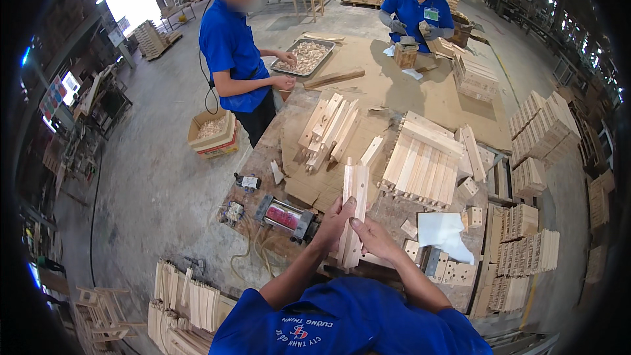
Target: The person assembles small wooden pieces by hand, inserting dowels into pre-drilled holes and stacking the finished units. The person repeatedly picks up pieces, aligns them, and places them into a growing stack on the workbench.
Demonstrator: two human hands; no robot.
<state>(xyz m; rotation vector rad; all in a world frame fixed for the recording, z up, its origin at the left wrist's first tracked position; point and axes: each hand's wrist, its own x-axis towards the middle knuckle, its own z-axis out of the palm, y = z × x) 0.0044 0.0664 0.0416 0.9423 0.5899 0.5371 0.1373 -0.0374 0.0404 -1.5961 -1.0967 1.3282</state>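
Observation:
Close to my body, above the near edge of the workbench, I hold a long pale wooden piece [359, 184] with drilled holes along its face. A lengthwise line runs down it; whether it is one piece or two strips side by side I cannot tell. My left hand [333, 225] is closed round its left side. From the right, my right hand [373, 236] grips its lower part, thumb lying on the wood. Just beyond lie loose wooden pieces [332, 128]. To the right, similar pieces with tenon ends [420, 164] are stacked in a row.
A clamp-like device with a clear cylinder [282, 215] and hoses sits left of my hands. Small drilled blocks [459, 273] and a white sheet [442, 231] lie right. Two co-workers stand across the bench, one beside a metal tray [320, 66] of small wooden parts. Wood stacks [526, 250] stand right.

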